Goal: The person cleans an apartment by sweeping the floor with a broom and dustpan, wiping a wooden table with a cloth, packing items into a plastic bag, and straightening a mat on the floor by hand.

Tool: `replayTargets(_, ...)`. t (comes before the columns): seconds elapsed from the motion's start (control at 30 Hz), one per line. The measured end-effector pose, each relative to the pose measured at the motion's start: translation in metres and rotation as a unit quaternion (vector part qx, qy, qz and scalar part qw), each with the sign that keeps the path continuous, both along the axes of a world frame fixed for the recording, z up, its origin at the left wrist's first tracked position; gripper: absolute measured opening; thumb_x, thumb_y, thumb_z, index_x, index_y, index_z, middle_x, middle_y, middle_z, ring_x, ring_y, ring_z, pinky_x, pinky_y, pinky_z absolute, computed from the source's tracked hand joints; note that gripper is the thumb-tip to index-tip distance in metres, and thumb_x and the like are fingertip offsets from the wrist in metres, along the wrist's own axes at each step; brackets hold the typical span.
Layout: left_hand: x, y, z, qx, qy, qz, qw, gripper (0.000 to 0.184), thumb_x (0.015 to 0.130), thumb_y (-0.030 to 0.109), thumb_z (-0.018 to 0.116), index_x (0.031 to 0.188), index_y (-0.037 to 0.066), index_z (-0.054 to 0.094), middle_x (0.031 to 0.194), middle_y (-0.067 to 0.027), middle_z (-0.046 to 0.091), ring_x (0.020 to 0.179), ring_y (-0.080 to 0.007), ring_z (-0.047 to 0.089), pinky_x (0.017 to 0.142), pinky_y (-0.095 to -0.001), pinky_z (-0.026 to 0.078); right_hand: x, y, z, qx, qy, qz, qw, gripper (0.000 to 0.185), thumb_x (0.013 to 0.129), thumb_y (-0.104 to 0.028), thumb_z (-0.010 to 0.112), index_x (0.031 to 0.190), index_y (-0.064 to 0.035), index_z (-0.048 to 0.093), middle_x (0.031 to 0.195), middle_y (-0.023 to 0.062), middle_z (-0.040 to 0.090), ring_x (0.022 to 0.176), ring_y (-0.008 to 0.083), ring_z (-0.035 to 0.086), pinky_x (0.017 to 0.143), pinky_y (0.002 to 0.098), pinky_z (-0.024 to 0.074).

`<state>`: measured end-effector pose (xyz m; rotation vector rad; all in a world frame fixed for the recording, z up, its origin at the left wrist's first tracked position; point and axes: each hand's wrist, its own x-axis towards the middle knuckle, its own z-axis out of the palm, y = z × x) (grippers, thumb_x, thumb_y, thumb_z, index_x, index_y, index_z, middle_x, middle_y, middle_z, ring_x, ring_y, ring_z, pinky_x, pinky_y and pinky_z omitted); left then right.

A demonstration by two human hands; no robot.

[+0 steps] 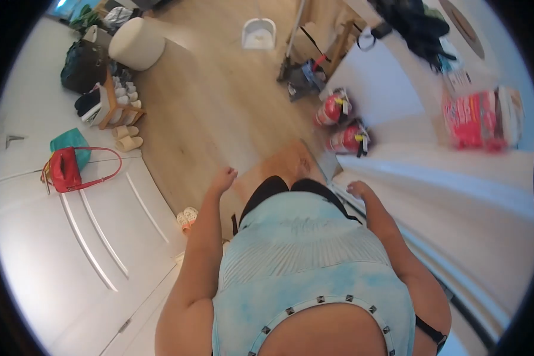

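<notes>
My left hand (224, 178) hangs beside my left thigh, fingers loosely curled, and nothing shows in it. On the other side, my right hand (357, 188) is held out near the white wall edge, its fingers bent inward with no object visible. Closest to the right hand are two red fire extinguishers (345, 141) standing on the floor by the wall; the hand is apart from them. A brown mat (279, 166) lies under my feet.
To the left, a red handbag (67, 169) hangs on a white door (101, 237). Slippers (128, 137), a shoe rack (110, 107) and a round white stool (137, 44) line that side. Ahead are a dustpan (259, 34) and broom; a red bag (473, 118) sits on the right.
</notes>
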<state>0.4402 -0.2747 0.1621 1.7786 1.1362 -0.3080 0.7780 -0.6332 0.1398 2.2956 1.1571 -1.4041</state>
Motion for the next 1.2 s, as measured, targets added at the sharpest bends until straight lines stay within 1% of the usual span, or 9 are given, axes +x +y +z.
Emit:
replayTargets(0.47,-0.039,0.037,-0.012,-0.055,0.002,0.295,0.954,0.025,0.079,0.023,0.051,0.083,-0.001,0.055,0.070,-0.0077,0.057,0.061,-0.0150,0.053,0.057,-0.0285,0.043,0.068,0.256,0.010,0.264,0.021,0.039,0.964,0.033,0.077,-0.028,0.050,0.101,-0.0066,0.057,0.101,0.0144,0.055,0.094,0.0289,0.051,0.083,0.0365,0.0398)
replayTargets(0.63,-0.033,0.090,-0.020,-0.141,0.038,0.320,0.936,0.020,0.080,0.025,0.050,0.086,0.007,0.055,0.073,-0.0040,0.057,0.063,-0.0129,0.053,0.055,-0.0273,0.040,0.078,0.311,0.031,0.116,-0.016,0.125,0.985,0.034,0.077,-0.030,0.046,0.104,-0.0128,0.057,0.106,0.0150,0.053,0.105,0.0283,0.046,0.090,0.0393,0.0345)
replayTargets(0.83,-0.048,0.242,-0.073,-0.166,0.042,0.249,0.953,0.023,0.079,0.020,0.051,0.090,0.001,0.053,0.069,-0.0084,0.056,0.062,-0.0163,0.055,0.057,-0.0299,0.045,0.093,0.340,-0.017,0.095,0.019,-0.052,0.994,0.034,0.076,-0.028,0.048,0.102,-0.0086,0.057,0.109,0.0158,0.051,0.101,0.0300,0.049,0.086,0.0399,0.0382)
replayTargets(0.97,0.017,0.383,-0.045,-0.062,0.075,0.156,0.983,0.033,0.082,0.027,0.047,0.096,-0.002,0.051,0.076,-0.0117,0.058,0.067,-0.0191,0.056,0.062,-0.0329,0.046,0.115,0.383,0.008,0.151,-0.093,-0.162,0.971,0.028,0.075,-0.027,0.050,0.089,-0.0055,0.059,0.100,0.0172,0.053,0.090,0.0325,0.053,0.078,0.0403,0.0425)
replayTargets(1.03,0.044,0.449,-0.066,0.037,0.058,0.094,0.993,0.031,0.082,0.031,0.046,0.094,0.003,0.053,0.080,-0.0095,0.058,0.072,-0.0180,0.055,0.062,-0.0313,0.045,0.124,0.417,0.027,0.242,-0.111,-0.214,0.940,0.024,0.074,-0.026,0.053,0.083,-0.0049,0.059,0.093,0.0176,0.053,0.086,0.0319,0.054,0.075,0.0404,0.0426)
replayTargets(1.07,0.054,0.470,-0.085,0.288,0.002,-0.018,0.957,0.032,0.083,0.032,0.045,0.087,0.000,0.053,0.075,-0.0091,0.056,0.067,-0.0178,0.054,0.058,-0.0303,0.043,0.132,0.434,0.036,0.249,-0.098,-0.233,0.935,0.021,0.073,-0.024,0.055,0.081,-0.0054,0.059,0.091,0.0171,0.053,0.084,0.0313,0.054,0.074,0.0394,0.0428)
replayTargets(1.1,0.092,0.494,-0.053,0.058,0.007,0.036,0.998,0.035,0.082,0.032,0.045,0.081,-0.002,0.053,0.070,-0.0081,0.054,0.064,-0.0171,0.051,0.056,-0.0293,0.040,0.137,0.451,0.040,0.258,-0.081,-0.251,0.929,0.018,0.072,-0.022,0.056,0.080,-0.0059,0.059,0.089,0.0165,0.053,0.082,0.0307,0.054,0.073,0.0385,0.0431)
replayTargets(1.13,0.112,0.520,-0.071,0.153,0.001,-0.030,0.988,0.035,0.082,0.031,0.047,0.079,-0.003,0.054,0.067,-0.0072,0.053,0.064,-0.0161,0.049,0.056,-0.0293,0.038,0.139,0.465,0.049,0.254,-0.066,-0.255,0.931,0.018,0.072,-0.022,0.056,0.080,-0.0059,0.059,0.089,0.0165,0.053,0.082,0.0307,0.054,0.073,0.0385,0.0431)
replayTargets(1.2,0.191,0.528,-0.018,0.080,-0.061,-0.020,0.995,0.033,0.081,0.029,0.048,0.083,-0.004,0.054,0.068,-0.0085,0.054,0.065,-0.0162,0.050,0.061,-0.0295,0.040,0.144,0.487,0.062,0.298,-0.089,-0.272,0.910,0.014,0.072,-0.019,0.057,0.080,-0.0071,0.058,0.086,0.0135,0.052,0.082,0.0288,0.054,0.071,0.0362,0.0434)
